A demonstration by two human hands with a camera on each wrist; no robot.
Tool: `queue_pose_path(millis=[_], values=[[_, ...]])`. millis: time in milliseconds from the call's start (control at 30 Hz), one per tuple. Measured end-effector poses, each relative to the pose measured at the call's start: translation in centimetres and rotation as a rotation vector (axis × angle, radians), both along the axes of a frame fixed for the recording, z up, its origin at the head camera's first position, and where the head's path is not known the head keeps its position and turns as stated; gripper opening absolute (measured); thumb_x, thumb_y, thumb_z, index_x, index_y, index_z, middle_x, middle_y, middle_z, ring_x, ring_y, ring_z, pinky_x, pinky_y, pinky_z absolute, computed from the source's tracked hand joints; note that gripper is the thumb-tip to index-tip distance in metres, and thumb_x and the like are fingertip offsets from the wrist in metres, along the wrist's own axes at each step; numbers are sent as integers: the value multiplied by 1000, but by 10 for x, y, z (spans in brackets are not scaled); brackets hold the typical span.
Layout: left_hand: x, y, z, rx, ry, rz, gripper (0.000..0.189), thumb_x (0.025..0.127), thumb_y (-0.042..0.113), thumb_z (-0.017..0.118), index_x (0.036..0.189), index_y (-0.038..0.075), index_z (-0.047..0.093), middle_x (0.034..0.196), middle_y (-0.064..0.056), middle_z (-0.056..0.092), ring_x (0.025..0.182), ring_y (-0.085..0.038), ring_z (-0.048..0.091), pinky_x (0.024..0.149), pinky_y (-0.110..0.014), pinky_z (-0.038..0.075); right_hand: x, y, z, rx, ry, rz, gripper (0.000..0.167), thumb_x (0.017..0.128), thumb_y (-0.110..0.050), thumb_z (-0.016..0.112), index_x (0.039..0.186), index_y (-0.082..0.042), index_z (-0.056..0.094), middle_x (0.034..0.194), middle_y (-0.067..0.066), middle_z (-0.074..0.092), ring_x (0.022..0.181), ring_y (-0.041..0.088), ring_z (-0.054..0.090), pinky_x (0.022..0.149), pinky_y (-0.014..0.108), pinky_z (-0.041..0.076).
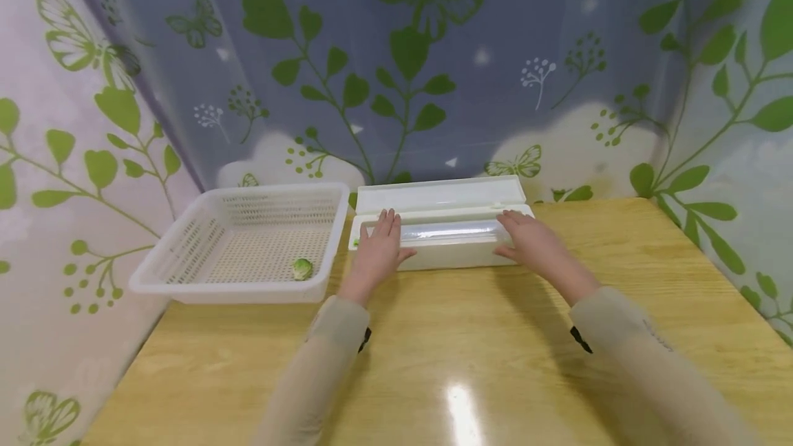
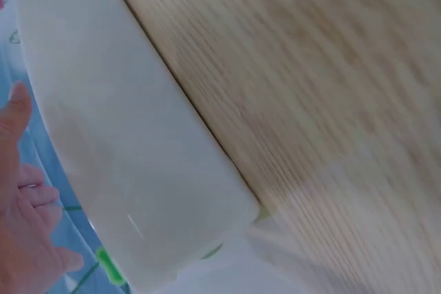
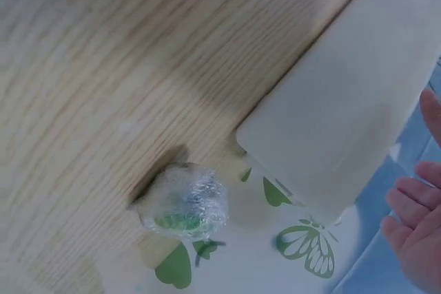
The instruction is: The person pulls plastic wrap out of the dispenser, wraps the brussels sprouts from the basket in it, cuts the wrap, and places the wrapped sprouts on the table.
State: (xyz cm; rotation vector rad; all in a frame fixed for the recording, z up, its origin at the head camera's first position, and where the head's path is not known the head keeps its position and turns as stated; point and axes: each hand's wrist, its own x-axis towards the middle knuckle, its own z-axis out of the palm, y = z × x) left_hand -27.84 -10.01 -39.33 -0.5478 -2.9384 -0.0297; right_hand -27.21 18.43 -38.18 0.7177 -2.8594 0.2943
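Observation:
A long white cling film dispenser box (image 1: 458, 257) sits on the table with its lid (image 1: 440, 196) raised at the back. Inside lies a shiny roll of cling film (image 1: 455, 231). My left hand (image 1: 378, 246) is over the box's left end, fingers extended and thumb spread toward the middle. Over the right end is my right hand (image 1: 533, 239), its fingers likewise extended. A small green piece (image 2: 110, 266) shows at the box's left end. In the right wrist view, a film-wrapped ball with green inside (image 3: 185, 204) lies beside the box's right end.
Left of the box stands a white perforated plastic basket (image 1: 238, 289) holding one Brussels sprout (image 1: 302, 269). Beneath everything is a wooden table (image 1: 434, 343). A patterned curtain (image 1: 434, 88) hangs right behind the table, with more of the same print at both sides.

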Motion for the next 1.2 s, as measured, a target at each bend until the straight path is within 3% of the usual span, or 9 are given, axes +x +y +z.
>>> queue_pose_path(millis=[200,433,667,933,1200], values=[[-2,-1,-5,-90,-32,-18,66,92,46,35,138,1,25,143,-13,19,131,-24,12,102,-50,13,-9,-12,-8,120,65,92,60,82,-25,63,125,11,40,128,29,38,120,39,33,98,48,24],[-2,-5,-17,-93,-10,-89,48,96,29,34,135,1,33,140,-14,28,129,-24,21,102,-46,19,-8,-13,-16,206,100,75,46,88,-20,55,122,9,45,125,26,43,118,37,37,98,48,25],[-4,-4,-18,-86,-25,-76,43,97,24,33,134,3,35,139,-11,31,128,-22,25,102,-42,20,-8,-14,-20,223,150,68,40,89,-19,53,120,7,49,118,22,51,112,33,45,96,46,30],[-4,-4,-17,-68,67,-93,35,94,21,42,124,3,49,131,-11,42,122,-22,37,97,-41,30,-6,-17,-28,131,253,41,29,85,-15,60,106,4,58,103,17,61,94,30,57,82,41,44],[-3,-3,-17,24,144,-105,21,90,15,51,105,3,58,120,-12,52,112,-23,48,92,-38,38,-8,-17,-35,84,359,27,16,81,-14,64,88,-1,60,83,10,63,67,24,58,55,33,49]])
